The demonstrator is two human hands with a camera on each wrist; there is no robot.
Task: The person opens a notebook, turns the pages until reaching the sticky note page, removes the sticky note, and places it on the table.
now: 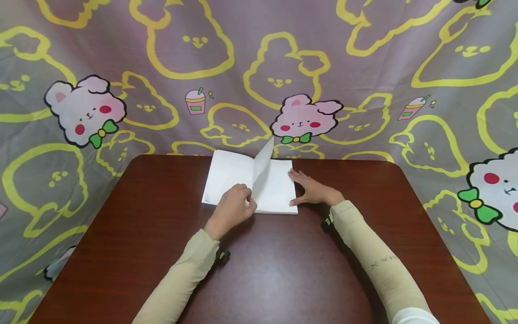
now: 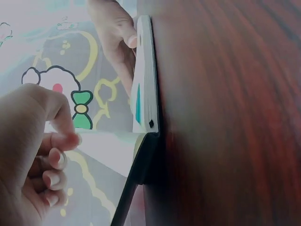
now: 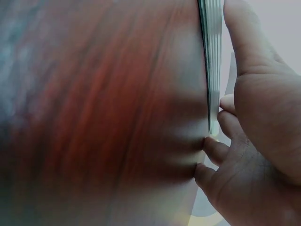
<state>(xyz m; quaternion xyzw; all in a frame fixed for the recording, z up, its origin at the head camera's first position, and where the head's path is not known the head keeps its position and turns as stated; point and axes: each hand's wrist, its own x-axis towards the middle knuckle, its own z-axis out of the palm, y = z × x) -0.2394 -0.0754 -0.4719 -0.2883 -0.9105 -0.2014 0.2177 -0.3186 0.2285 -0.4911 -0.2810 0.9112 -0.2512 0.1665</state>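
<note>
An open notebook [image 1: 276, 198] with blank white pages lies on the table, its dark cover [image 2: 136, 167] visible from the side. One white leaf [image 1: 264, 162] stands up from the middle fold, leaning toward the right page. At the near end of this leaf, my left hand [image 1: 232, 208] pinches its edge between thumb and forefinger; the other fingers curl into the palm [image 2: 35, 155]. My right hand [image 1: 313, 188] rests at the notebook's right edge, fingers spread. Its thumb lies on the right page near the lower corner, and some fingertips [image 3: 204, 174] touch the tabletop.
The dark red-brown table [image 1: 162, 252] has rounded far corners. A grey-pink curtain [image 1: 226, 85] with yellow outlines and rabbit faces hangs around its back and sides. Small black devices sit at the left wrist [image 1: 222, 255] and the right wrist [image 1: 327, 223].
</note>
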